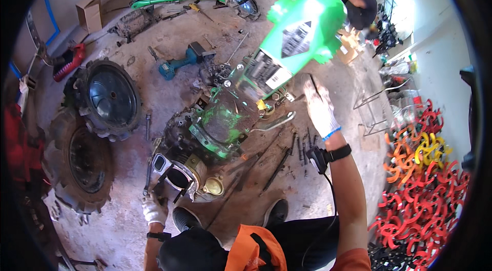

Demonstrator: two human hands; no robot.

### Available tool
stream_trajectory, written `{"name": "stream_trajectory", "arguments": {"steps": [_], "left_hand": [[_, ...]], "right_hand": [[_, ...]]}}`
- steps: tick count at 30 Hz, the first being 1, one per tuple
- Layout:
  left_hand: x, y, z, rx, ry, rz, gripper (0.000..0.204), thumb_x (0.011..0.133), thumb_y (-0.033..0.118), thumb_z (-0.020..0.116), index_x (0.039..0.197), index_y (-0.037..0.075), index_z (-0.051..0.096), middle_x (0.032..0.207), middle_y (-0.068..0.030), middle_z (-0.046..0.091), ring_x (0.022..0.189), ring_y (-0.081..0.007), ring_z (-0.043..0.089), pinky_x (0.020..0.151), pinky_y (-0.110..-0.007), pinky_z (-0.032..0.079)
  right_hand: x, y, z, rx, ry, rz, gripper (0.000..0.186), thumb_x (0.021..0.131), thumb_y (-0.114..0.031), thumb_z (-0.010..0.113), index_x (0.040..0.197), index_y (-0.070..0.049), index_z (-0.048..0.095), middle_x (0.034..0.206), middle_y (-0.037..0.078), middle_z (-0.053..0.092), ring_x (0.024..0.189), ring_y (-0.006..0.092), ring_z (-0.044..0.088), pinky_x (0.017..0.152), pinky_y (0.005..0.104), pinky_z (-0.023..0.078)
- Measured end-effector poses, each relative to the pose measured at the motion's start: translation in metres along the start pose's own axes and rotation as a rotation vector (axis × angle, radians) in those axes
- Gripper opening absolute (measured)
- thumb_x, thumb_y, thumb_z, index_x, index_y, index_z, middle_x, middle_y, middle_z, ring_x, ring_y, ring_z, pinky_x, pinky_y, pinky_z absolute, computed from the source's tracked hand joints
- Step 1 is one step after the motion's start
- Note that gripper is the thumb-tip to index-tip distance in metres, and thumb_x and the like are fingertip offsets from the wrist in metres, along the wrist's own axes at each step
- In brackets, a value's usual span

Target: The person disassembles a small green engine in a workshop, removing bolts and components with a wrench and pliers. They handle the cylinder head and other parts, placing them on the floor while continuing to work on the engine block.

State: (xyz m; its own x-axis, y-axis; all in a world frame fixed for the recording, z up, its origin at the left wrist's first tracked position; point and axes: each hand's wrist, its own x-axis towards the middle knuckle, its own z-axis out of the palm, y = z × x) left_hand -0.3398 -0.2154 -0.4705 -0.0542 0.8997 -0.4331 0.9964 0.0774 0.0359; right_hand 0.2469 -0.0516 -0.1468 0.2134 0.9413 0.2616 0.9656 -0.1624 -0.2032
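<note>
Machine block [221,120] sits on the floor [129,168], presumably for reach from either side; left hand [155,209] meets a wrench [149,173], right hand [320,107] hangs near the green cover [307,25]; whether fingers pinch or spread, I cannot tell.

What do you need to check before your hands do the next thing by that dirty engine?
1. Left hand gloved: ok.
2. Right hand gloved: ok.
3. Metal tool by the left hand firmly gripped: cannot tell.
4. Floor beside the engine free of loose rods: not ok, several lie there.
5. Green cover bolted tight: cannot tell.
6. Other person apart from the engine: ok, in the background.
</note>
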Motion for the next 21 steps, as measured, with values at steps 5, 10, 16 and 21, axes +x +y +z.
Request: {"name": "stream_trajectory", "arguments": {"steps": [5,10,16,21], "left_hand": [[-0.011,0.007,-0.022,-0.045,-0.043,-0.03,0.086,0.092,0.046,0.083,0.159,0.002,0.053,0.147,-0.0316,0.064,0.128,-0.0499,0.066,0.106,-0.057,0.057],[-0.031,0.014,-0.084,-0.38,0.167,0.008,0.056,0.098,0.033,0.082,0.144,0.006,0.066,0.125,-0.0244,0.074,0.11,-0.0422,0.076,0.094,-0.052,0.062],[-0.053,0.049,-0.219,-0.846,0.332,-0.065,0.029,0.109,0.021,0.071,0.127,-0.001,0.077,0.099,-0.0077,0.08,0.087,-0.0181,0.072,0.082,-0.036,0.059],[-0.045,0.122,-0.334,-0.57,0.53,0.264,0.022,0.104,0.016,0.07,0.117,0.0,0.079,0.111,-0.0229,0.079,0.102,-0.0432,0.076,0.091,-0.046,0.06]], "right_hand": [[0.011,-0.013,0.027,0.638,0.069,0.331,0.073,0.113,-0.066,0.051,0.16,-0.012,0.062,0.16,0.024,0.062,0.149,0.0403,0.057,0.125,0.048,0.043],[0.041,-0.007,0.035,0.831,-0.081,0.069,0.068,0.115,-0.054,0.057,0.159,-0.002,0.061,0.156,0.023,0.067,0.144,0.0305,0.063,0.117,0.0436,0.052],[0.086,-0.019,0.01,0.751,-0.346,-0.048,0.057,0.113,-0.051,0.057,0.148,-0.008,0.07,0.157,0.022,0.064,0.139,0.0377,0.067,0.113,0.0445,0.053],[0.115,-0.04,-0.001,0.493,-0.513,-0.289,0.052,0.109,-0.052,0.061,0.145,-0.015,0.069,0.136,0.026,0.074,0.131,0.0456,0.069,0.109,0.0512,0.055]]}}
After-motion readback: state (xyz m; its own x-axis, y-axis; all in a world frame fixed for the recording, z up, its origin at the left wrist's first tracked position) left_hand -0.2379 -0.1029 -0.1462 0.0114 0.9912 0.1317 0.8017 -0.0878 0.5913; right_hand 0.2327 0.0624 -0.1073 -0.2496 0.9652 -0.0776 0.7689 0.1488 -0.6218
